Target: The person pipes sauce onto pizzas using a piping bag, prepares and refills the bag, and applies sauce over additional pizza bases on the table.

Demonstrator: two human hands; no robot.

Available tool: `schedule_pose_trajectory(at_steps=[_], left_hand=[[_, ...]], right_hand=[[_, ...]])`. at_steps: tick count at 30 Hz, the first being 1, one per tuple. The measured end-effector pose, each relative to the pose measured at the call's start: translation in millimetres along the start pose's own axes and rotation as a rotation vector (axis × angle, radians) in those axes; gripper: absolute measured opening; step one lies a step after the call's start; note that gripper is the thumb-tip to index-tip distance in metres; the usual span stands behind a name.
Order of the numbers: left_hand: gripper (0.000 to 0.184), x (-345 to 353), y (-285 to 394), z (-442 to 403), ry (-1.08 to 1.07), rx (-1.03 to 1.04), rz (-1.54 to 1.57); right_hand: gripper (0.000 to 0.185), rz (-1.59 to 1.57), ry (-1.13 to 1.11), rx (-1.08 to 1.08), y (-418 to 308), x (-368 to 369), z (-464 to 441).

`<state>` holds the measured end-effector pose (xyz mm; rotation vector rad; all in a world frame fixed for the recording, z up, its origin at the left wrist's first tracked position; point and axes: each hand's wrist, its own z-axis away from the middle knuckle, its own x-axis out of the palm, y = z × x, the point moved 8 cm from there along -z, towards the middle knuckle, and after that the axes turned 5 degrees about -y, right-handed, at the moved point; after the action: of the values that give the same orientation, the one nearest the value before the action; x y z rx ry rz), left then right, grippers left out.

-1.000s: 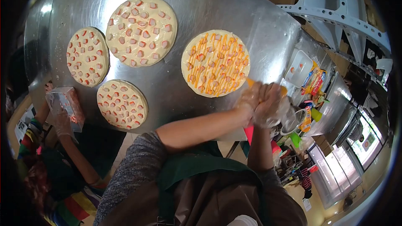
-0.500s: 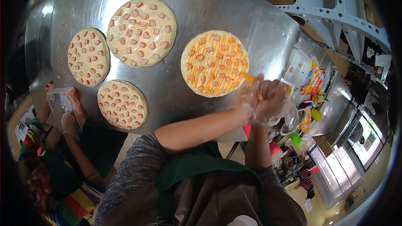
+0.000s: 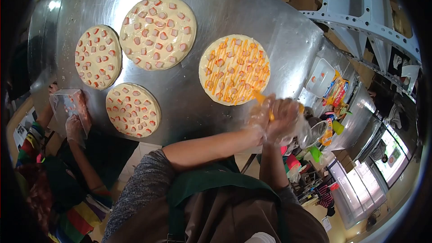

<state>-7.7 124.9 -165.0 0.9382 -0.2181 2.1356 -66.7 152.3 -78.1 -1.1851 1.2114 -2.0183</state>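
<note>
My left hand (image 3: 257,118) and my right hand (image 3: 286,113), both in clear plastic gloves, are closed together around a piping bag of orange sauce (image 3: 258,96). The bag's tip points at the near right edge of a round pizza (image 3: 234,69). Orange zigzag lines cover that pizza's pale sauce and pinkish-red cubes. Most of the bag is hidden by my fingers. Three more pizzas lie to the left without orange lines: a large one (image 3: 158,32), a smaller one (image 3: 98,57) and another near the table's front edge (image 3: 133,110).
At the left, a co-worker's gloved hand (image 3: 74,127) is in a clear container (image 3: 71,104) of pinkish pieces. To the right stand a white tub (image 3: 320,77), bright packets (image 3: 336,92) and a clear jug (image 3: 315,133). A perforated metal rack (image 3: 360,24) rises at the back right.
Both my hands have moved left and slightly toward me with the piping bag, its tip now by the pizza's near edge. The view has shifted slightly.
</note>
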Motion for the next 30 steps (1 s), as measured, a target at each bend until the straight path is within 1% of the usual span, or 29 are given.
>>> schedule_pose_trajectory(at_steps=[1, 3, 4, 6, 7, 8, 10, 13, 15, 17, 19, 20, 22, 24, 25, 27, 29, 30], left_hand=[[0.03, 2, 6, -24, -0.047, -0.001, 0.011], [0.029, 6, 22, -74, -0.137, 0.003, 0.034], [0.028, 11, 35, -87, -0.178, 0.004, 0.045], [0.03, 14, 43, -85, -0.156, -0.1, 0.145], [0.033, 37, 76, -60, -0.095, -0.205, 0.236], [0.036, 46, 94, -43, -0.036, -0.312, 0.326], [0.04, 10, 104, -27, 0.019, -0.077, -0.222], [0.047, -32, 90, 19, 0.108, 0.294, -1.032], [0.05, -26, 96, 27, 0.126, 0.442, -1.249], [0.054, -20, 103, 28, 0.102, 0.477, -1.151], [0.058, -13, 109, 29, 0.075, 0.509, -1.054], [0.057, -10, 110, 23, 0.06, 0.482, -0.977], [0.055, -6, 108, -3, -0.005, 0.26, -0.591], [0.053, 7, 105, -31, -0.061, -0.069, -0.084], [0.052, 14, 104, -39, -0.082, -0.17, 0.07], [0.05, 20, 99, -43, -0.102, -0.259, 0.225], [0.048, 7, 80, -41, -0.106, -0.27, 0.276], [0.047, -8, 60, -38, -0.141, -0.257, 0.293]], right_hand=[[0.035, -0.068, -0.074, -0.009, 5, -7, -16], [0.033, -0.101, -0.174, -0.036, 14, 0, -43], [0.032, -0.066, -0.196, -0.052, 18, 8, -58], [0.029, 0.004, -0.233, -0.081, 25, 28, -83], [0.029, 0.034, -0.224, -0.079, 28, 34, -92], [0.028, 0.074, -0.204, -0.074, 31, 35, -91], [0.027, 0.159, -0.146, -0.058, 33, 30, -76], [0.026, 0.266, -0.06, 0.003, 33, 19, -20], [0.025, 0.291, -0.043, 0.031, 26, 21, 15], [0.024, 0.283, -0.068, 0.031, 21, 30, 24], [0.024, 0.274, -0.11, 0.011, 23, 33, 7], [0.024, 0.26, -0.135, -0.003, 26, 34, -9], [0.023, 0.231, -0.175, -0.026, 34, 41, -45], [0.023, 0.218, -0.194, -0.033, 42, 50, -77], [0.022, 0.226, -0.19, -0.033, 44, 53, -87], [0.022, 0.264, -0.165, -0.02, 47, 52, -86], [0.022, 0.325, -0.125, 0.0, 48, 44, -60], [0.022, 0.359, -0.102, 0.017, 47, 40, -40]])
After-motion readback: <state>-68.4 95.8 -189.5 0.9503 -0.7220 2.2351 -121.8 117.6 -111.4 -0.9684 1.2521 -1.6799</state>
